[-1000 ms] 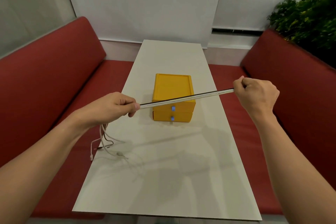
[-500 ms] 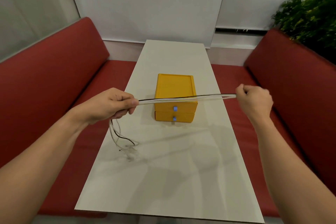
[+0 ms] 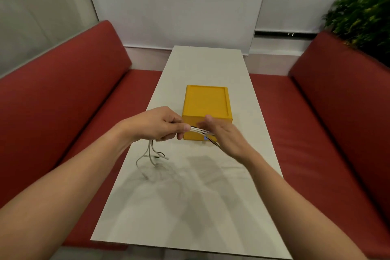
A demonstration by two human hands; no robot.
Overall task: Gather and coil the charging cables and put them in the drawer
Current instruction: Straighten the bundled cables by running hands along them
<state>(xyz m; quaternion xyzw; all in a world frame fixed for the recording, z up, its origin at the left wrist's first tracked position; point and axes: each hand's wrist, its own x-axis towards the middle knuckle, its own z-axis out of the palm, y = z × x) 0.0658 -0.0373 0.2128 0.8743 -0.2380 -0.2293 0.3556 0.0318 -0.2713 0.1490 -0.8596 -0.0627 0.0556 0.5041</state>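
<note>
Cables: light, limp; likely best gripped mid-bundle.
Left hand: pinches them.
Right hand: blurred; grip cannot be told.

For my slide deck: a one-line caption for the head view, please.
Left hand pinches bundled charging cables, right hand alongside, before a yellow drawer unit on a white table.

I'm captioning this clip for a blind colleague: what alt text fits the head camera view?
A person's left hand grips a bundle of charging cables above a white table, while the blurred right hand meets them with straight fingers. Loose ends dangle to the table; a yellow drawer box sits behind, between red benches.
</note>
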